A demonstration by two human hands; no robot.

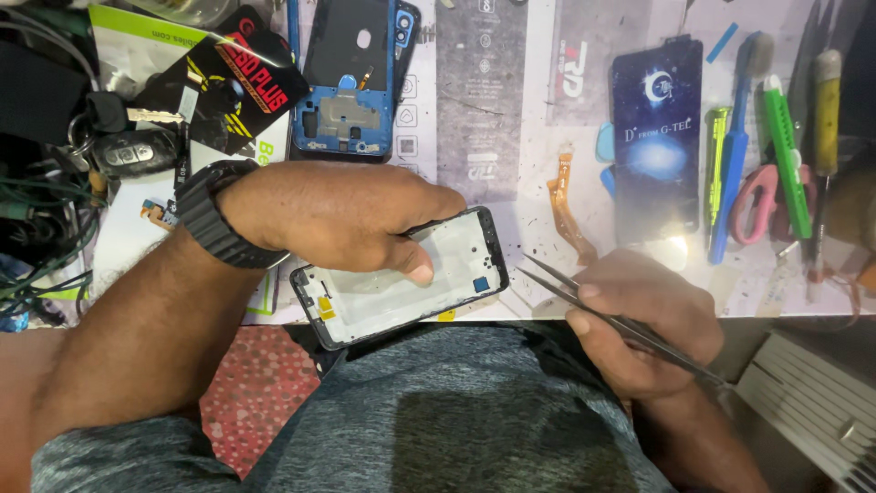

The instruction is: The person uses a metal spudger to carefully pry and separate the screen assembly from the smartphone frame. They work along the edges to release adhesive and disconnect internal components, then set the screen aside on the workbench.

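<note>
1. The left hand [342, 215] is gripping the phone frame [401, 278], thumb pressing on its white inner face; the frame is lying at the counter [529, 183] edge.
2. Just right of the frame, the right hand [643, 319] is pinching tweezers [584, 292]; their tips are pointing at the frame.

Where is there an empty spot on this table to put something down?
The barest patch is the grey mat, between the blue phone back and the dark screen. A smaller gap lies by the orange ribbon cable, above the tweezers. It's crowded at left with keys and packets, and at right with tools.
</note>
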